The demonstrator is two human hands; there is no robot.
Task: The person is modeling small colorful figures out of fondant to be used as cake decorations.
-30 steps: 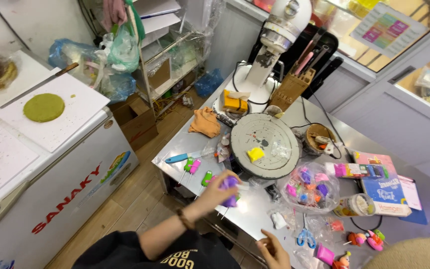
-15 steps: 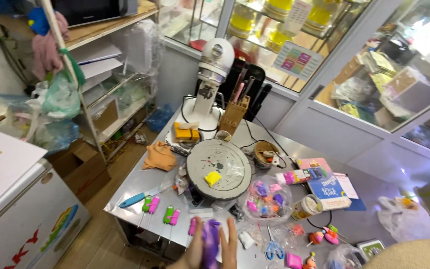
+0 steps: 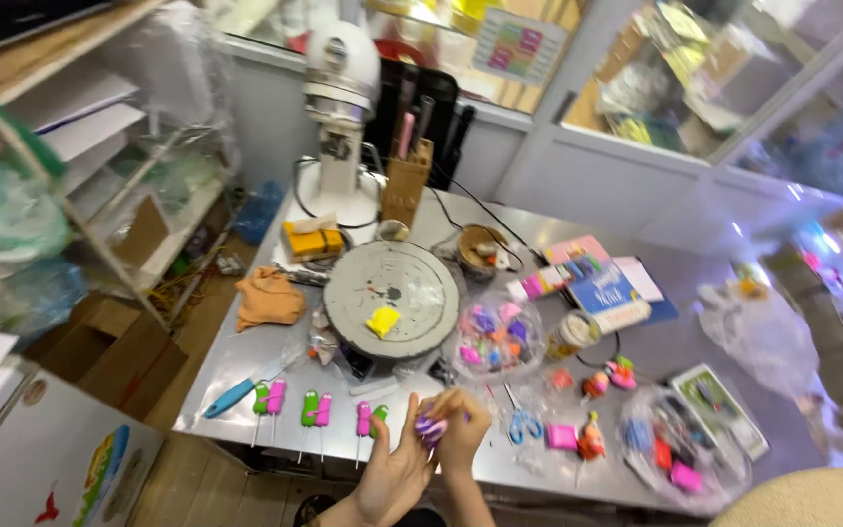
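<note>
Both hands cupped around purple lump

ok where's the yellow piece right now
In the head view, the yellow piece lies on the round grey turntable at mid-table, left of the clear bowl of coloured bits.

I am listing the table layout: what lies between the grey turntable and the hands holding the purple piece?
In the head view, between the grey turntable and the hands with the purple piece, only a short strip of steel table shows, with small blurred bits I cannot identify.
</note>
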